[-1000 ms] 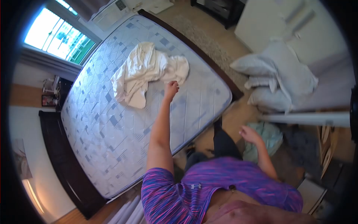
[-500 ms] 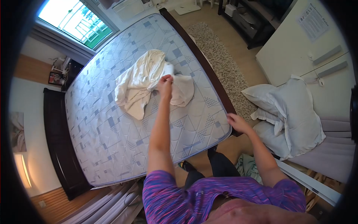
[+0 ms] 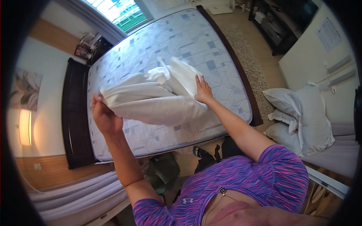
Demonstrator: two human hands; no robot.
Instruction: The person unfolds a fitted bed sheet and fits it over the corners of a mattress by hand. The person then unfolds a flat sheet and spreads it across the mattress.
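Your one camera sits on your head, facing forward and down, with your shirt [image 3: 241,180] close along the bottom. Your left hand [image 3: 107,116] and right hand [image 3: 203,91] appear farther out, before the mattress [image 3: 132,60], whose four corners all show; its far edge slants below the window [image 3: 120,13].

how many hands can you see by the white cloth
2: the left hand grips the left end of the white cloth, and the right hand is at its right side, over the mattress. No other hands show.
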